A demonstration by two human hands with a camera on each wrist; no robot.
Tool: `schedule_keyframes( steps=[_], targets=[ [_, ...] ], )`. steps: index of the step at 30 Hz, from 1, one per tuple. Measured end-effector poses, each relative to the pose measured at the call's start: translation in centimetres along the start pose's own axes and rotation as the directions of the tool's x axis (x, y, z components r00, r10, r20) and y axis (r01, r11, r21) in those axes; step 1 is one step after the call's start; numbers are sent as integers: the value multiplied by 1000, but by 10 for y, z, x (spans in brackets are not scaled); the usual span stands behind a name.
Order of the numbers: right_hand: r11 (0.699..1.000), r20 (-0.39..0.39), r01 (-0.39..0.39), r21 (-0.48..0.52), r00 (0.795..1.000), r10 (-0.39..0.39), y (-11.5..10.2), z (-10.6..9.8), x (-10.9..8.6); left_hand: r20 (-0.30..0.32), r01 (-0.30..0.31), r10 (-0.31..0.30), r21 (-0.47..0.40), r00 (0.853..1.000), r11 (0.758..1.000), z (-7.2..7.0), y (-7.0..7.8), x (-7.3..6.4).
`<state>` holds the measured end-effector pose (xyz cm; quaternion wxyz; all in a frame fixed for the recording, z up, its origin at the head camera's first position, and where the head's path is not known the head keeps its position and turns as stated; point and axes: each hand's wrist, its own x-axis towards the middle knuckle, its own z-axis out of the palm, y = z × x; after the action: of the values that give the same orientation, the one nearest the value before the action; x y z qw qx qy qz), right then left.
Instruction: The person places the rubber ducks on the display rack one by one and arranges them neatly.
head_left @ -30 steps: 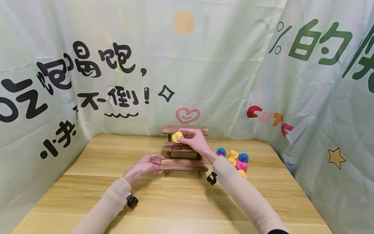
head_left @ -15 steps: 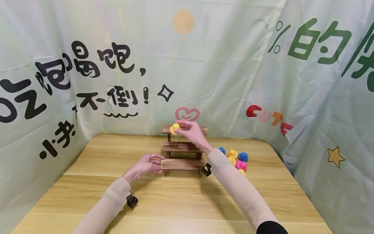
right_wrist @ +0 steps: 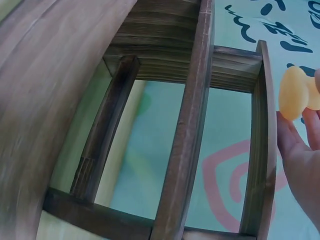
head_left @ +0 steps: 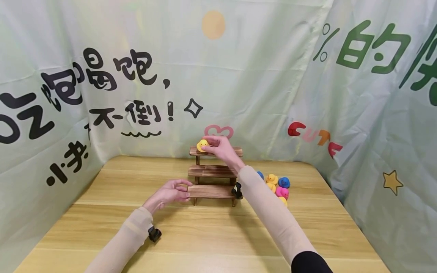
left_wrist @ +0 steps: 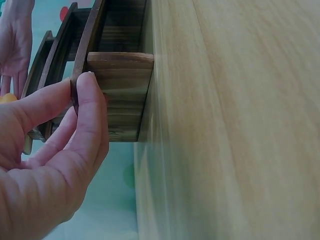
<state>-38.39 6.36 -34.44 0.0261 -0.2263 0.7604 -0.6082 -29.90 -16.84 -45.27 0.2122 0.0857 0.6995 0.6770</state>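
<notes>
A three-tier wooden stand (head_left: 213,171) is at the back middle of the table. My left hand (head_left: 170,194) pinches the left end of its lowest board, thumb and fingers on either side of the edge (left_wrist: 75,85) in the left wrist view. At the top board (head_left: 223,151), my right hand (head_left: 222,149) holds a yellow rubber duck (head_left: 202,145) between thumb and fingers. The duck overlaps that board's left end in the head view. In the right wrist view the duck (right_wrist: 294,94) shows beside the top board, partly cut off by the frame edge.
Several rubber ducks in yellow, blue and pink, such as a pink duck (head_left: 282,192) and a blue duck (head_left: 284,182), sit right of the stand, partly behind the right sleeve (head_left: 269,208). A printed cloth (head_left: 252,94) hangs around the wooden table (head_left: 191,235).
My right hand has lifted the yellow duck from the middle tier's height up and slightly left to the top board. The left hand has stayed on the lowest board.
</notes>
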Motion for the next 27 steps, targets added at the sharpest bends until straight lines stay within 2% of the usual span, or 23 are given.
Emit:
schedule_keyframes(
  steps=[7, 18, 27],
  targets=[
    [999, 28, -31, 10, 999, 31, 3, 2, 4, 6, 7, -7, 5, 1000, 1000, 0, 0, 1],
    [998, 54, -26, -51, 998, 29, 5, 3, 9, -11, 15, -15, -3, 1000, 1000, 0, 1, 1],
    [997, 76, -44, -58, 996, 49, 5, 2, 10, -12, 12, -11, 11, 1000, 1000, 1, 2, 1]
  ],
)
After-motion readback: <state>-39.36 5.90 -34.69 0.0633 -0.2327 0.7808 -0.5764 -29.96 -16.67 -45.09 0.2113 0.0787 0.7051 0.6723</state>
